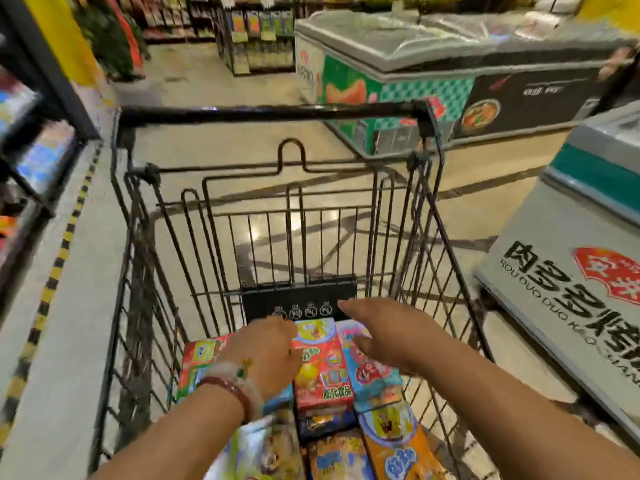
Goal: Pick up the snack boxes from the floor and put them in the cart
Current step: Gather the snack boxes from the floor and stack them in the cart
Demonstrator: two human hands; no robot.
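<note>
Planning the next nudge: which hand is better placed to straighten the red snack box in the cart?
Probably left. The left hand already lies against the red snack box at its near-left edge, inside the cart. The right hand hovers open over the neighbouring blue box.

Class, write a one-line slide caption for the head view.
Both hands, left hand and right hand, reach over colourful snack boxes lying in a black wire cart beside shop freezers.

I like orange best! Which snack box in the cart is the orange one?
The orange box lies nearest the camera on the right, below the light blue box. The middle one is red.
</note>
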